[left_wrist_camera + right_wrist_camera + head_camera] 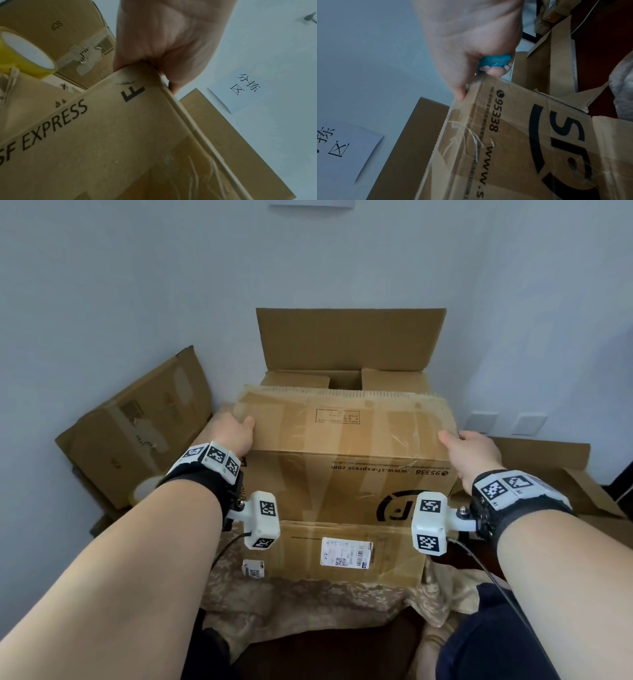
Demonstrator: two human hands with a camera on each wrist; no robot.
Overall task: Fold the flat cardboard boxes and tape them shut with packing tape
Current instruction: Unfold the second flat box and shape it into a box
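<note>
SF Express cardboard box [346, 474]: centre of cloth-covered table [308, 594], print upside down, shipping label [346, 553] on near face, old clear tape on front. Near top flap [342, 419] raised, gripped both ends: left hand [236, 433] w/ thumb on top, fingers curled round flap's left edge; right hand [474, 453] pinching right edge, also holding small blue item [494, 60], type unclear. Yellow tape roll [22, 54] at table's left edge, beside leaning flat box [137, 426]. 2nd open box [346, 354] behind, against wall.
</note>
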